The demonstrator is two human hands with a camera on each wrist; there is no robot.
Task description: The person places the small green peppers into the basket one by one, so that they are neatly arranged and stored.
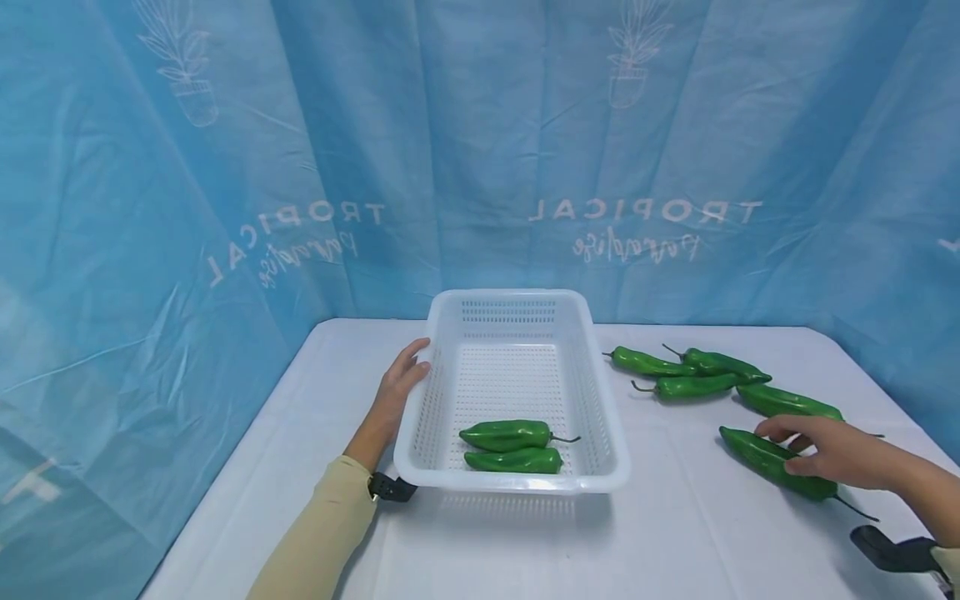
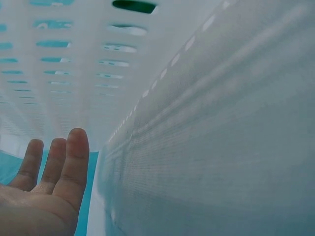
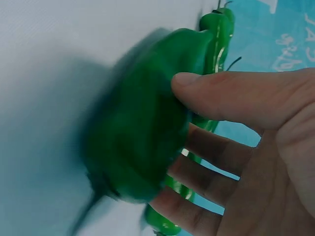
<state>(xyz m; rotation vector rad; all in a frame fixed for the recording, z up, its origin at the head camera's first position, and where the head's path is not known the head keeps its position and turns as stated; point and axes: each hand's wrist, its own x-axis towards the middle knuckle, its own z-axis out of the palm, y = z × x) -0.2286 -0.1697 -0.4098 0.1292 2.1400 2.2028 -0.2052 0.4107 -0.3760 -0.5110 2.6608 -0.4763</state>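
A white slotted plastic basket (image 1: pixel 512 482) stands on the table with two green peppers (image 1: pixel 506 435) lying at its near end. My left hand (image 1: pixel 397 387) touches the basket's left side near the rim. In the left wrist view its fingers (image 2: pixel 76 162) are straight beside the slotted wall (image 2: pixel 88 98); the thumb is hidden there. At the right, my right hand (image 1: pixel 832 450) holds a long green pepper (image 1: pixel 765 462) between thumb and fingers. Its stem points toward the near right. The right wrist view shows the thumb (image 3: pixel 211 91) on one side of this pepper (image 3: pixel 142 118).
Several more green peppers (image 1: pixel 693 385) lie in a loose group to the right of the basket, beyond my right hand. A white cloth (image 1: pixel 675 533) covers the table. Blue printed curtains (image 1: pixel 487 167) hang behind it and along both sides.
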